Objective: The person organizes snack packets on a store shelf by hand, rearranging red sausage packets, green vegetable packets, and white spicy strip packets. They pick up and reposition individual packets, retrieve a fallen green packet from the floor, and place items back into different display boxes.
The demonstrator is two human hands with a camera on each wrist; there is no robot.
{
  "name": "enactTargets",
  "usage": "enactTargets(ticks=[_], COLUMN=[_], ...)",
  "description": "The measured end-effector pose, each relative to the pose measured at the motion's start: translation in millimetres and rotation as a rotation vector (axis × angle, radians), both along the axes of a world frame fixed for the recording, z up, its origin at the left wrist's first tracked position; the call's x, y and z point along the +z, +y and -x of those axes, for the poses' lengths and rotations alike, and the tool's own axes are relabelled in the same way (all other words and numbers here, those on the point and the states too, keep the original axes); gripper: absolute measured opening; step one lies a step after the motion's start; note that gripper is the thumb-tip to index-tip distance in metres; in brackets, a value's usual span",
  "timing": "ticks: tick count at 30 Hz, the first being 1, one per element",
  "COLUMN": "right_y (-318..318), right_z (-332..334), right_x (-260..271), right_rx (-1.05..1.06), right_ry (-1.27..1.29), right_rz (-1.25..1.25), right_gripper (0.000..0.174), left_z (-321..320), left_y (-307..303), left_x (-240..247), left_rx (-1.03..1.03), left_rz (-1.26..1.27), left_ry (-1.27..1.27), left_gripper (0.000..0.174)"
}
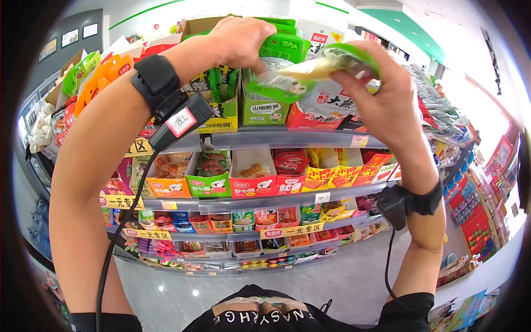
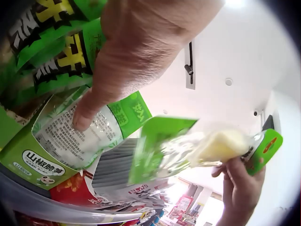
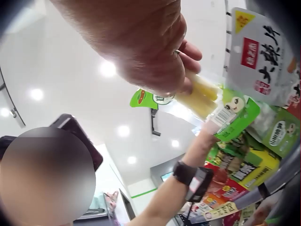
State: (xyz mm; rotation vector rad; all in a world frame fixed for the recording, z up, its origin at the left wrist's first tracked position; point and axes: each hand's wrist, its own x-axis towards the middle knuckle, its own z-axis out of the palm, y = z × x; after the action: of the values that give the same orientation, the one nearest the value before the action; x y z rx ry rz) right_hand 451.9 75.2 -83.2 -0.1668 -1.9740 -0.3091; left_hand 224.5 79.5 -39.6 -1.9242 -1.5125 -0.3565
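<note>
The right hand pinches a green-and-clear packet with pale yellow contents, held above the top shelf. In the right wrist view, thumb and fingers of the right hand close round the same packet. The left hand reaches over a green box of similar packets. In the left wrist view, a fingertip of the left hand rests on a packet standing in that green box; its other fingers are mostly hidden.
Yellow-green boxes stand left of the green box, and grey packets in a red box stand right. Lower shelves hold boxed snacks. More racks line the right side, above a grey floor.
</note>
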Motion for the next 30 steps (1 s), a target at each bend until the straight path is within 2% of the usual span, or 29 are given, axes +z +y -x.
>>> enactTargets(ticks=[2,6,11,14,16,18,20,21,24,27,30], right_y=[10,9,16,18,17,17,21,23,28,30,31], right_z=[7,20,28,24,21,21,22,24,31,34,33], right_x=[-8,-12,-15,-14,-12,-14,-14,-13,-9,-5,-6], right_rx=[0.021,0.02,-0.071,-0.11,-0.095,-0.08,-0.086,-0.103,-0.132,-0.132,-0.13], right_ry=[-0.009,-0.033,-0.084,-0.059,-0.008,0.004,-0.008,0.0,0.021,0.049,0.058], right_rz=[-0.022,-0.167,-0.317,-0.404,-0.435,-0.429,-0.433,-0.433,-0.432,-0.432,-0.432], right_gripper=[0.021,0.025,0.025,0.024,0.023,0.022,0.021,0.021,0.02,0.02,0.02], left_z=[1,4,6,-4,-4,-5,-13,-19,-23,-17,-24], left_y=[-4,-3,-12,-42,-76,-73,-79,-73,-44,-18,-11], left_x=[0,1,1,7,-3,-50,-99,-117,-152,-154,-154], left_rx=[-0.074,-0.123,-0.212,-0.229,-0.441,-0.629,-0.623,-0.723,-0.477,-0.264,-0.2], left_rz=[0.004,0.011,0.03,0.012,-0.39,-0.783,-0.624,-0.533,-0.361,-0.419,-0.433], left_ry=[0.009,0.008,0.036,-0.209,-0.209,-0.159,0.145,0.127,-0.001,-0.002,-0.077], left_gripper=[0.049,0.053,0.052,0.059,0.044,0.021,0.02,0.036,0.044,0.037,0.045])
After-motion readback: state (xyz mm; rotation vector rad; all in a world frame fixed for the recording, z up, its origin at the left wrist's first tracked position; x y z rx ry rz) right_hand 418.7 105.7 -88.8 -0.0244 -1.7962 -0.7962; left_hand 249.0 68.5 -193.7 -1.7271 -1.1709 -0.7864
